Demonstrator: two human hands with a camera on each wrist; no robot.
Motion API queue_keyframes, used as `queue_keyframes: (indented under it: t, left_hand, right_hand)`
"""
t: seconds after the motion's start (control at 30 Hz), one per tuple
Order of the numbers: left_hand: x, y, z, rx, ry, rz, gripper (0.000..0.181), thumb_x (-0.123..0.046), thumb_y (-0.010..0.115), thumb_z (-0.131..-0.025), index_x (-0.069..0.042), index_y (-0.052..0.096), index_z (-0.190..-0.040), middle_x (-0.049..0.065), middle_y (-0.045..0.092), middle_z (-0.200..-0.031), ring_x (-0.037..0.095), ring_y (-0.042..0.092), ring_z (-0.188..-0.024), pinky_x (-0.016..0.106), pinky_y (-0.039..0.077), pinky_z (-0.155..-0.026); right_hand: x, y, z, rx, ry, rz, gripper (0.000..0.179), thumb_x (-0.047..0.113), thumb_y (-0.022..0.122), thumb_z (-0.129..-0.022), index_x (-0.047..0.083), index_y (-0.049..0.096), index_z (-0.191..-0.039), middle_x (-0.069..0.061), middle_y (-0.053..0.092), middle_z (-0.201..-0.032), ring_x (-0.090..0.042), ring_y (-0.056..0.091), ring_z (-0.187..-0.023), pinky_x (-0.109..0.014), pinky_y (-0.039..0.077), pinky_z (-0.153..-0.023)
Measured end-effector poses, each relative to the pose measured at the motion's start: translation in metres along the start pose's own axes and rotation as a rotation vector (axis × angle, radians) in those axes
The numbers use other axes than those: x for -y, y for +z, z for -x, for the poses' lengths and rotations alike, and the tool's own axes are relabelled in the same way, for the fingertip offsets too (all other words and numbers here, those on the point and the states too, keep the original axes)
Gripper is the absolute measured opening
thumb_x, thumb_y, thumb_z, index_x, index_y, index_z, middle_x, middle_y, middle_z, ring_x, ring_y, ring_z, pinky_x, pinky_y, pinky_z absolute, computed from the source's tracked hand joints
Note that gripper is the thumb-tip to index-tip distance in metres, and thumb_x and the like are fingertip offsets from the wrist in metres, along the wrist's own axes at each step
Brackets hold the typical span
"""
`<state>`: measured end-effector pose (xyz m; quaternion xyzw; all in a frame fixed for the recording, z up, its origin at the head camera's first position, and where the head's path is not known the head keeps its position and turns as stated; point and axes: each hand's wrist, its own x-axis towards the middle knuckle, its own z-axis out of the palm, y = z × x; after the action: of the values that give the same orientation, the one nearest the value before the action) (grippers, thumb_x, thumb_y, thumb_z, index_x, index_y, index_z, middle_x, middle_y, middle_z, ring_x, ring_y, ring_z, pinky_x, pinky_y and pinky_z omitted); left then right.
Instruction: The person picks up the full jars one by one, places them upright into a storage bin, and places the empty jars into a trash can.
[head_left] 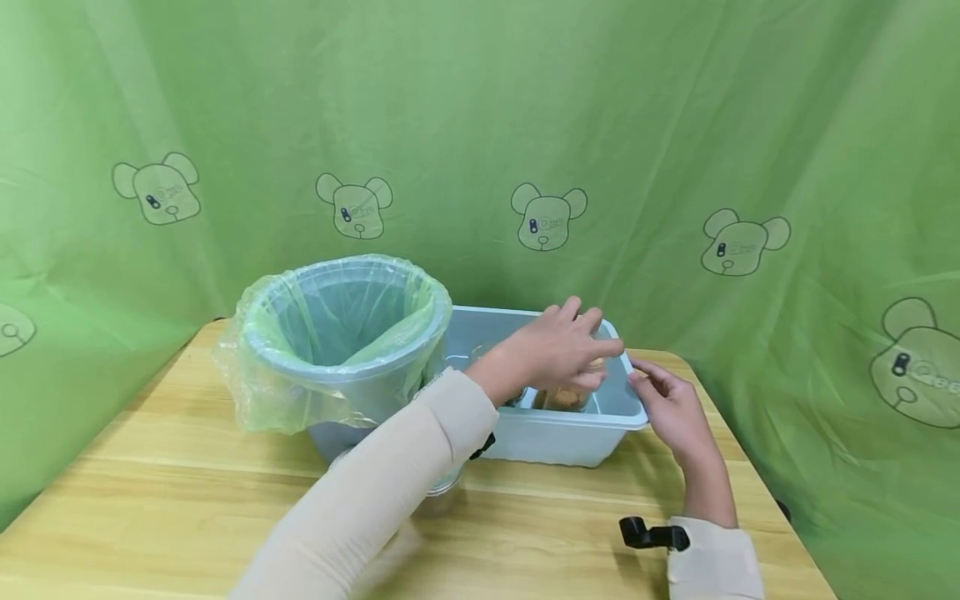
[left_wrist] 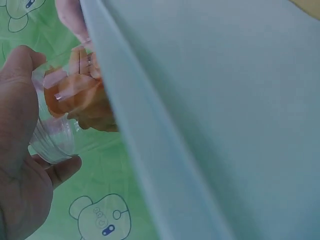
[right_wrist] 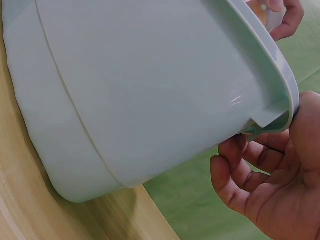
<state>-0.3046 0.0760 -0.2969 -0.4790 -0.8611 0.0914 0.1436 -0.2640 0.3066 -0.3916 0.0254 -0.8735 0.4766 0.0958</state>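
Observation:
My left hand (head_left: 558, 346) reaches over the pale blue plastic tub (head_left: 551, 442) and grips a clear plastic jar (left_wrist: 55, 135). Through the jar's wall show orange-brown pieces (head_left: 566, 398). In the left wrist view the tub's wall hides part of the jar, while thumb and fingers curl round its ribbed end. At the tub's right end, my right hand (head_left: 675, 412) holds the rim. The right wrist view shows its thumb over the rim (right_wrist: 287, 75) and the fingers curled beneath.
Left of the tub stands a bin (head_left: 345, 367) lined with a thin green plastic bag (head_left: 300, 408). Another clear container (head_left: 446, 485) is on the wooden table (head_left: 172, 500), partly hidden by the left sleeve. A green patterned curtain (head_left: 465, 108) hangs behind.

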Motion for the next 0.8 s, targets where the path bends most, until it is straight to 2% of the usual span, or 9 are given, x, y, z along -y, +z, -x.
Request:
queue_keyframes:
  t: [0.23,0.43,0.8]
  left_hand:
    - [-0.004,0.012,-0.002,0.01,-0.004,0.021,0.036,-0.048,0.041,-0.106,-0.036,0.051,-0.138,0.005,0.047,-0.134,0.024,0.041,-0.107,0.033,0.041,-0.083]
    - [-0.005,0.021,-0.003,0.028,0.004,0.058,0.037,-0.046,0.042,-0.105,-0.036,0.05,-0.14,0.005,0.046,-0.131,0.023,0.039,-0.106,0.031,0.039,-0.083]
    - [-0.006,0.023,0.0,0.044,0.005,0.058,0.039,-0.048,0.041,-0.106,-0.035,0.049,-0.142,0.006,0.047,-0.132,0.024,0.039,-0.108,0.032,0.04,-0.083]
  right_hand:
    - [0.0,0.0,0.001,0.003,-0.007,-0.003,0.057,0.041,0.047,-0.109,0.006,0.048,-0.152,-0.025,0.057,-0.139,0.0,0.057,-0.099,-0.018,0.052,-0.077]
    - [0.0,0.0,0.002,0.003,0.005,-0.001,0.057,0.042,0.047,-0.108,0.006,0.048,-0.152,-0.025,0.057,-0.139,-0.001,0.058,-0.098,-0.018,0.052,-0.077]
    - [-0.001,0.001,0.001,0.0,0.0,-0.002,0.056,0.041,0.047,-0.109,0.007,0.049,-0.152,-0.025,0.058,-0.139,-0.004,0.059,-0.098,-0.02,0.053,-0.076]
